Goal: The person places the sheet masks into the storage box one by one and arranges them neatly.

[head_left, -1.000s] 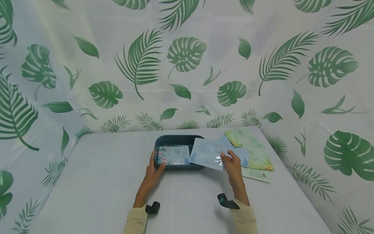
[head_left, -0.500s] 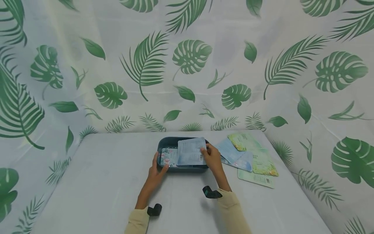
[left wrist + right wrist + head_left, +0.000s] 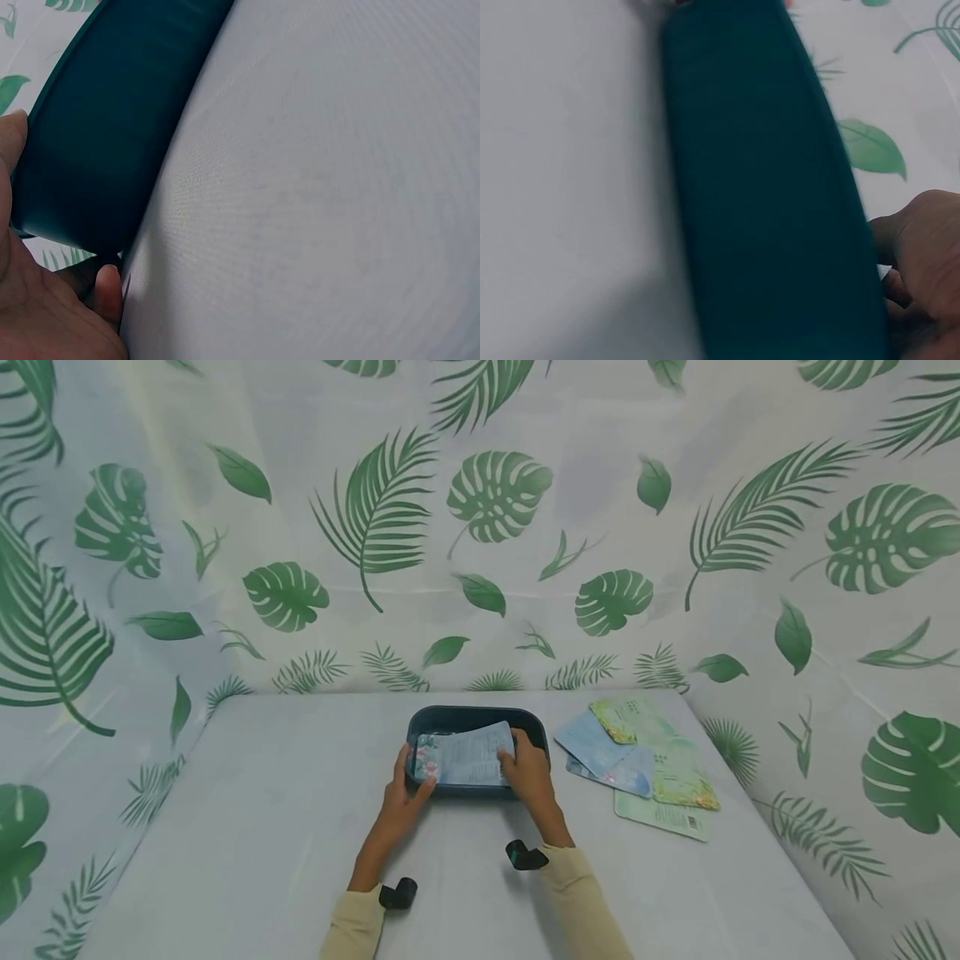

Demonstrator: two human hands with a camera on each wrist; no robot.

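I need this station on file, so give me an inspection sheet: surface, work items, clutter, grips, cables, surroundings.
Surface: white-covered table; no spill seen.
Work items: dark tray; inside it, a floral packet, partly covered by a pale blue packet.
Clutter: loose pile of overlapping green and blue packets, right of the tray.
Grips: left grip holds the tray's near left corner; right grip pinches the pale blue packet's right end.
Cables: nothing seen.
Surroundings: white sheet with green leaf print behind and on both sides; a black device on each wrist.
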